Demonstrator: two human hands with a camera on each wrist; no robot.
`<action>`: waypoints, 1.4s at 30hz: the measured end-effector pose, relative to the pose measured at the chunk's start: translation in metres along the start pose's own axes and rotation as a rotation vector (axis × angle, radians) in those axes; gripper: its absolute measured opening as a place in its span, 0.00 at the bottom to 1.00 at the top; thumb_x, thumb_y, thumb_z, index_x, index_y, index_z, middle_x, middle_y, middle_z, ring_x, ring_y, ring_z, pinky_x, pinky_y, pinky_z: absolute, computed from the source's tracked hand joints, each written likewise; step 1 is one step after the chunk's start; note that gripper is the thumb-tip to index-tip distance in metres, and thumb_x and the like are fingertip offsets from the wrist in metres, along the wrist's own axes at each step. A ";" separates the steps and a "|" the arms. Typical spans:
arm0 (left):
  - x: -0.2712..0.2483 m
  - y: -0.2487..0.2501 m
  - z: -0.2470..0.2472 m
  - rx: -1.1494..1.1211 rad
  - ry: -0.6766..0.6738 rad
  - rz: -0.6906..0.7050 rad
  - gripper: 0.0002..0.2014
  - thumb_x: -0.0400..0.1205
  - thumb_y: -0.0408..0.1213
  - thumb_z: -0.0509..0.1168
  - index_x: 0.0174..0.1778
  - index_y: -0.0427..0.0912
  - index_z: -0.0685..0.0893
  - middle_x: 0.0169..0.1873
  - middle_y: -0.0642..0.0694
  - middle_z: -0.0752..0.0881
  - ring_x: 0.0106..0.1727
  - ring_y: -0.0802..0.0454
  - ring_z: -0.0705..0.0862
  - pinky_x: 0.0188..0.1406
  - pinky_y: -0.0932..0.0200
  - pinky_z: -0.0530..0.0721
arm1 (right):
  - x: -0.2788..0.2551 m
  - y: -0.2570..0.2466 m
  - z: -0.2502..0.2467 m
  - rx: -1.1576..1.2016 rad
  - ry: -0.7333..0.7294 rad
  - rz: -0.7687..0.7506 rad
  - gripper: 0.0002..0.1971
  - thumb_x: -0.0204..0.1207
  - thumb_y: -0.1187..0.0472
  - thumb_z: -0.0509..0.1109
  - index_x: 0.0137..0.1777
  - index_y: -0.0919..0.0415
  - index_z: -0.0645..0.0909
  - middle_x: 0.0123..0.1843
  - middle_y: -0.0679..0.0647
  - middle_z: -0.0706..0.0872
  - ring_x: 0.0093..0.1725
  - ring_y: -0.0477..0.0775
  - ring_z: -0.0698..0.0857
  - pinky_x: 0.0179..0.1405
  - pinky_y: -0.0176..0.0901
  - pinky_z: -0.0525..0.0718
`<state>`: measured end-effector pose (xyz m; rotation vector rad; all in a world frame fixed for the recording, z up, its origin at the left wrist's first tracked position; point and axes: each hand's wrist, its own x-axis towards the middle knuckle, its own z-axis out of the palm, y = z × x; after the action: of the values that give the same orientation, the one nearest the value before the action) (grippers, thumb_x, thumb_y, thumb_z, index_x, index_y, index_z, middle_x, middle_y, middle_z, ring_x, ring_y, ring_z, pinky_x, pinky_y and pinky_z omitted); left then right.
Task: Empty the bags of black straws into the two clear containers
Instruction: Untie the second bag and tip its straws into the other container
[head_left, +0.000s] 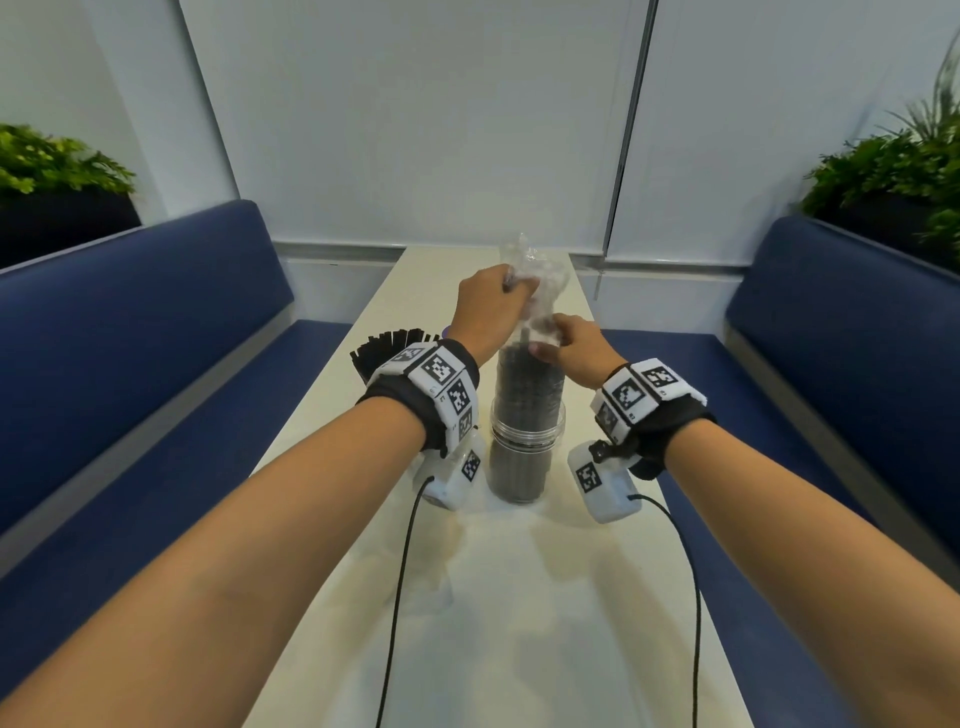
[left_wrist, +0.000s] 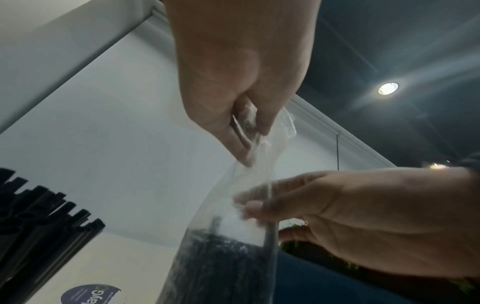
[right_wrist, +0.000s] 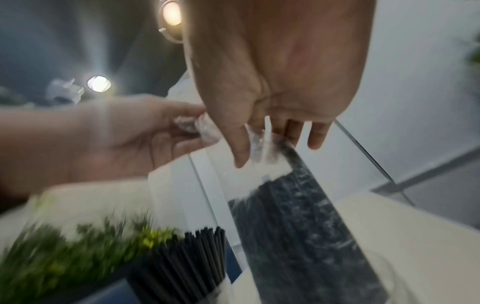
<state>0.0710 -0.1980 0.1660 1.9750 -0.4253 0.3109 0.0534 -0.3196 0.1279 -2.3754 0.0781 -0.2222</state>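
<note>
A clear plastic bag (head_left: 530, 379) packed with black straws stands upright inside a clear container (head_left: 527, 431) on the table's middle. My left hand (head_left: 493, 306) grips the crumpled top of the bag (left_wrist: 262, 131) above the straws. Lower down, my right hand (head_left: 571, 348) pinches the bag's film (right_wrist: 257, 144) between thumb and fingers, just over the straw ends (right_wrist: 298, 205). A second container of loose black straws (head_left: 395, 345) fans out to the left, partly hidden by my left wrist; its straws (left_wrist: 39, 226) show at the left wrist view's edge and low in the right wrist view (right_wrist: 192, 257).
The narrow cream table (head_left: 519, 597) runs between two blue benches (head_left: 156, 364) (head_left: 831, 338). Planters with green plants (head_left: 47, 166) (head_left: 893, 171) sit behind each bench. A round sticker (left_wrist: 91, 294) lies on the table near the left container. Cables hang from both wrist cameras.
</note>
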 end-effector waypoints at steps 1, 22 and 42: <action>-0.001 0.002 0.000 -0.021 0.004 0.008 0.17 0.81 0.41 0.61 0.43 0.27 0.83 0.43 0.31 0.88 0.47 0.35 0.87 0.52 0.43 0.84 | 0.000 0.000 0.000 -0.079 0.056 -0.018 0.21 0.74 0.56 0.69 0.66 0.63 0.76 0.67 0.64 0.78 0.69 0.66 0.72 0.70 0.61 0.71; -0.068 -0.032 -0.064 -0.818 -0.129 -0.367 0.14 0.81 0.22 0.59 0.62 0.31 0.76 0.49 0.37 0.83 0.42 0.47 0.85 0.38 0.58 0.91 | -0.056 -0.058 0.009 0.915 0.075 -0.262 0.25 0.70 0.79 0.64 0.61 0.53 0.70 0.59 0.57 0.74 0.55 0.56 0.80 0.51 0.41 0.85; -0.122 -0.101 -0.069 0.210 -0.522 -0.354 0.30 0.76 0.37 0.70 0.74 0.44 0.70 0.68 0.45 0.78 0.64 0.49 0.79 0.58 0.60 0.77 | -0.114 0.051 0.136 -0.176 -0.661 -0.042 0.50 0.65 0.52 0.78 0.80 0.49 0.48 0.83 0.59 0.47 0.82 0.61 0.47 0.81 0.57 0.53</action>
<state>0.0018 -0.0763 0.0643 2.2853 -0.3695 -0.4098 -0.0333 -0.2513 -0.0199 -2.5043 -0.2756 0.5732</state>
